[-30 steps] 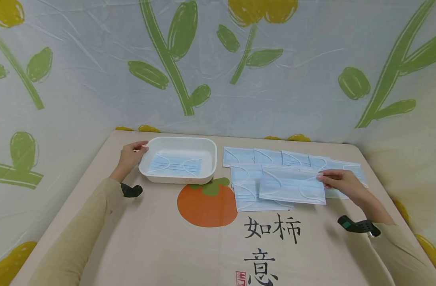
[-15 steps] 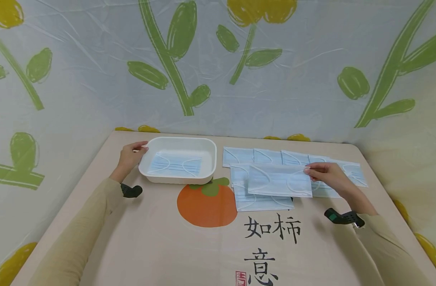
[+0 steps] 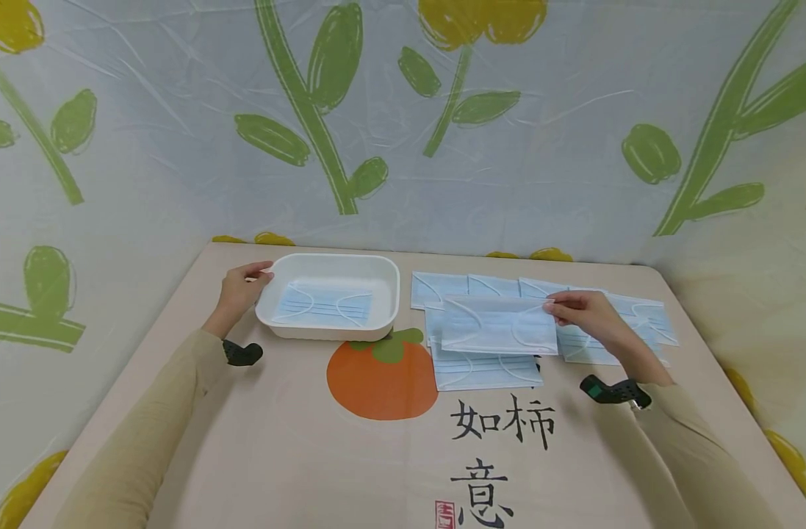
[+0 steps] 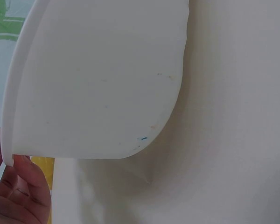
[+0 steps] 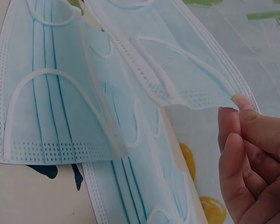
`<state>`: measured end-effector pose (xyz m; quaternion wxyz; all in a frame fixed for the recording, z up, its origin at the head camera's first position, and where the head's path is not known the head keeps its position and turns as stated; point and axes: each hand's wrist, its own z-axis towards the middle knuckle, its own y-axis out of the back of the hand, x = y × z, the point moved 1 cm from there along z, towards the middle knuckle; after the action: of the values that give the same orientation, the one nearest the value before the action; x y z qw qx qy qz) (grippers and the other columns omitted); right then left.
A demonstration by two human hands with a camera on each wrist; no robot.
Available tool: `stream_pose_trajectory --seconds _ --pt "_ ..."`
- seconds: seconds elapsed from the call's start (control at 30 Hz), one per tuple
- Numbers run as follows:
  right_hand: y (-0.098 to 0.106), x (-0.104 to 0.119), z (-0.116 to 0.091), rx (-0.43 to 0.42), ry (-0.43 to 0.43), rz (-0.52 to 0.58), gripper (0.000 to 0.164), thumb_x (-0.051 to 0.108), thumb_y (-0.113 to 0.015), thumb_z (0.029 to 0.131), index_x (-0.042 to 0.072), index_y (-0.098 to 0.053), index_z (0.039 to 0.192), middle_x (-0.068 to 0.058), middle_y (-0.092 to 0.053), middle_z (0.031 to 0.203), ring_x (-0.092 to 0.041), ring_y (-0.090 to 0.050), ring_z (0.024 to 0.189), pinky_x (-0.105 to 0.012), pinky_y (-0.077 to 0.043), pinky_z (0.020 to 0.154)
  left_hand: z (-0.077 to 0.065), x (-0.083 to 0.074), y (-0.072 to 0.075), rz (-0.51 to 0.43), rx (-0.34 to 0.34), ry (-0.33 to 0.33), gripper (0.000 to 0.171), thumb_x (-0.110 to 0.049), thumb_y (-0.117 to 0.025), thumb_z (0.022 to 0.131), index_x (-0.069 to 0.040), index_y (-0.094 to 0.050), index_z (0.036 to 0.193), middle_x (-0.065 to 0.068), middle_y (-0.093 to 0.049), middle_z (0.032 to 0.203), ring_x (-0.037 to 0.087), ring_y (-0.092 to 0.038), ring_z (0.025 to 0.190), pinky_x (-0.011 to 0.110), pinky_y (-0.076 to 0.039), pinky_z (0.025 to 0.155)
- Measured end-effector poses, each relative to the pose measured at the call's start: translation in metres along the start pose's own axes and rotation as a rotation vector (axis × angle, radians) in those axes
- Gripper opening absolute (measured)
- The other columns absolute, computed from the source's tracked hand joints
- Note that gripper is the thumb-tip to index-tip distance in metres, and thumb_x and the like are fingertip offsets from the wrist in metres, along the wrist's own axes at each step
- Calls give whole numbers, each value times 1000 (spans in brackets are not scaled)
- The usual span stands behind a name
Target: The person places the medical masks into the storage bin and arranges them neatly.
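Hanging above other masks (image 3: 487, 375), a blue ear-loop mask (image 3: 491, 330) is pinched at its two o'clock corner by the right hand (image 3: 591, 316); toward nine o'clock, a white tray (image 3: 328, 333) is gripped by the left hand (image 3: 237, 290).

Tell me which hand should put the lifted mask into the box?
Probably the right hand: it pinches the mask near a corner, above the other masks. The left hand grips the box by its rim, so it seems better for steadying.
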<state>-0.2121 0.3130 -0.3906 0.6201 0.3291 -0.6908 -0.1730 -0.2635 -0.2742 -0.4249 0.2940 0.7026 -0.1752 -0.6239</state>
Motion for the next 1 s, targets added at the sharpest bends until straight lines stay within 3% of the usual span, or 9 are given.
stream_pose_trajectory --seconds 0.47,0.8,1.0 --pt "-14 16 16 19 23 51 46 31 -58 96 -4 -56 126 4 -63 91 -11 -57 82 -21 -53 77 0 1 0 0 4 27 40 -23 -51 100 -8 -54 137 20 -56 120 27 -48 102 12 -40 65" --pt "-23 34 26 20 102 93 40 25 -58 96 -6 -59 121 7 -62 83 -9 -57 76 -18 -52 73 1 1 -1 -8 1 31 40 -24 -51 100 -9 -53 137 19 -56 122 27 -49 103 12 -41 67" --pt "-31 43 34 11 91 89 41 27 -59 95 -5 -60 121 6 -63 84 -12 -58 78 -19 -53 75 2 2 -1 -7 2 47 40 -24 -52 100 -9 -53 137 20 -56 122 28 -50 102 13 -42 68"
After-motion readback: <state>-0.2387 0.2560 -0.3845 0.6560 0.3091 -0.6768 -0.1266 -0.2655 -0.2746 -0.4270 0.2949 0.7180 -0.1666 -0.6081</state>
